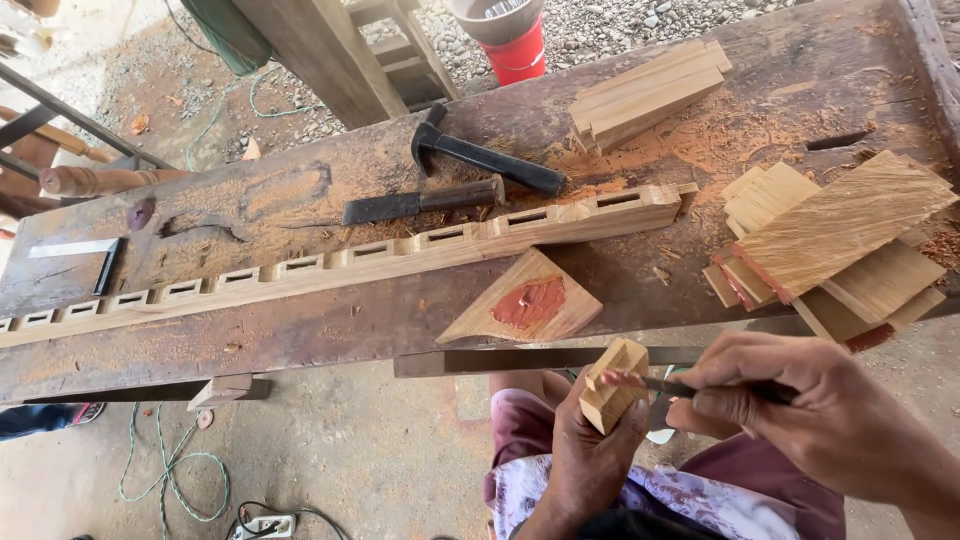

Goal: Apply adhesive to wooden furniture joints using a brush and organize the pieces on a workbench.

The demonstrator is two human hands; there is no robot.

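At the lower right of the frame, the left hand grips a small wood block upright, fingers closed, so the right hand, pinching a thin tool, reaches its end.

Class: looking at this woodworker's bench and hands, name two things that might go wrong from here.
1. The right hand works a thin tool against a small wooden block gripped in the left hand; a slip might jab the fingers.
2. The triangular board bearing red paste overhangs the workbench edge and might get knocked off.
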